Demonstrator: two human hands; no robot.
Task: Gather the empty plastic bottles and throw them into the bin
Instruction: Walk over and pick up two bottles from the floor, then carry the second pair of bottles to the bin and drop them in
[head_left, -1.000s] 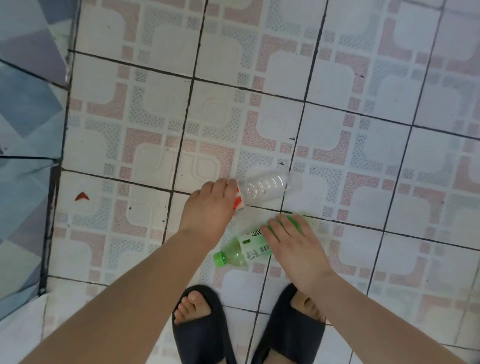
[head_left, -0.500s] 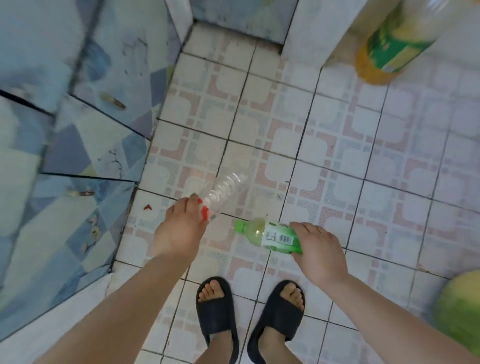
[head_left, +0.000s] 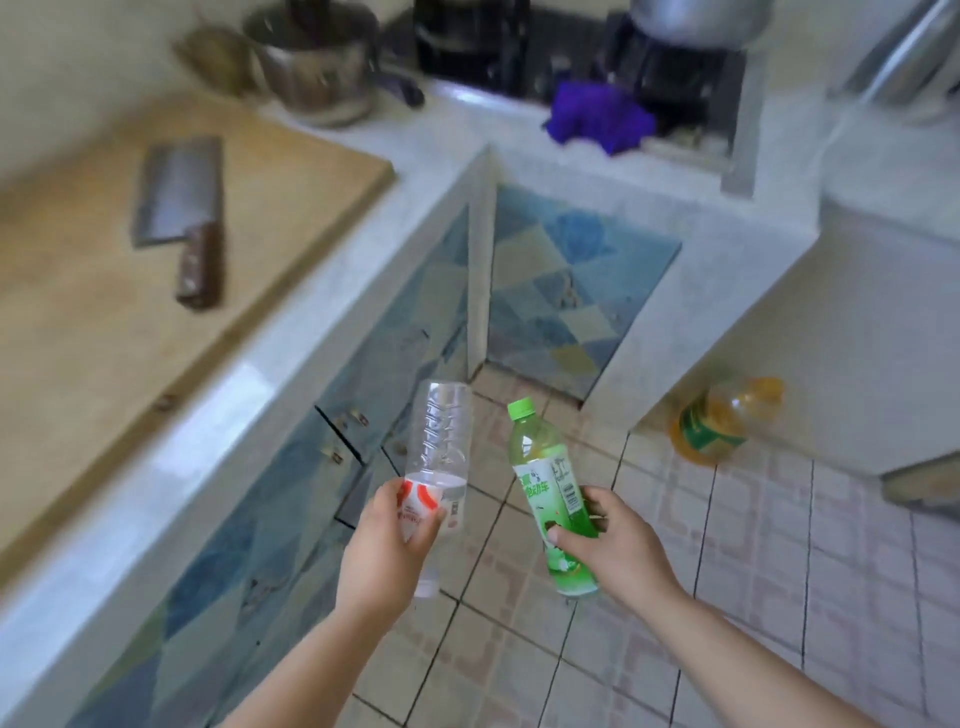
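Observation:
My left hand (head_left: 384, 551) grips a clear plastic bottle (head_left: 441, 436) around its red-and-white label, with the bottle's base pointing up and its neck down. My right hand (head_left: 613, 545) holds a green plastic bottle (head_left: 545, 467) with a green cap on top and a green label. Both bottles are lifted well above the tiled floor, side by side and a little apart. No bin is in view.
A tiled counter (head_left: 291, 332) runs along the left with a wooden cutting board (head_left: 78, 312) and a cleaver (head_left: 182, 202) on it. A metal pot (head_left: 317, 67), a stove and a purple cloth (head_left: 597, 114) sit at the back. A yellow oil bottle (head_left: 717, 421) stands on the floor.
Both hands have lifted the bottles off the floor and turned them upright. The view has risen from the floor to the counter and stove.

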